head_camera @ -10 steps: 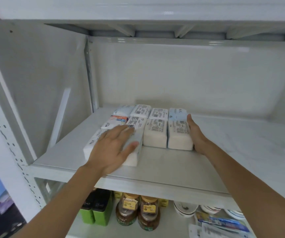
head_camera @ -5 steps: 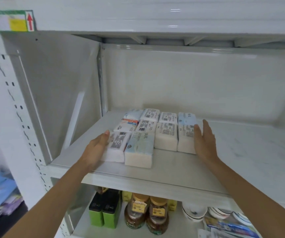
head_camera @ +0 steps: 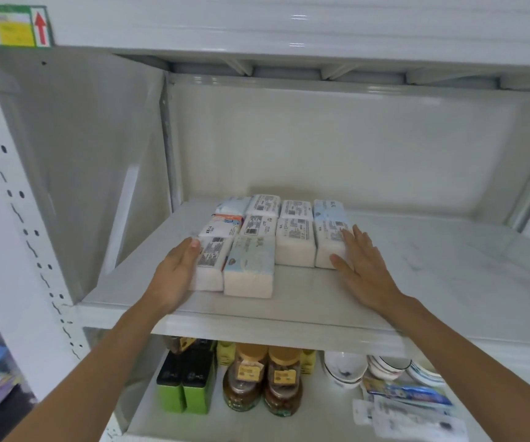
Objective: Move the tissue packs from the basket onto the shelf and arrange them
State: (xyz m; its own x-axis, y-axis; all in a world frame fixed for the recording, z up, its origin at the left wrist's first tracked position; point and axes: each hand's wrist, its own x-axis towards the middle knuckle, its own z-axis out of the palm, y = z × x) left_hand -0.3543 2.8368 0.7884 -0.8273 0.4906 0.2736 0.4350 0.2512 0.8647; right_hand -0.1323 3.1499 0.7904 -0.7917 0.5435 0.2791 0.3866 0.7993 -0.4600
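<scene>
Tissue packs (head_camera: 276,240) sitting mid-frame on shelf (head_camera: 289,301), barcode labels unreadable; left hand (head_camera: 174,275) and right hand (head_camera: 362,263), fingers straight, pressing the block's sides; red-arrow tag (head_camera: 11,25) showing upper left; jars (head_camera: 263,381) standing below

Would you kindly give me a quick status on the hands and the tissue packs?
Left hand and right hand open, flat against the block's sides. Tissue packs on shelf, front row half filled. Nothing in the way.
</scene>
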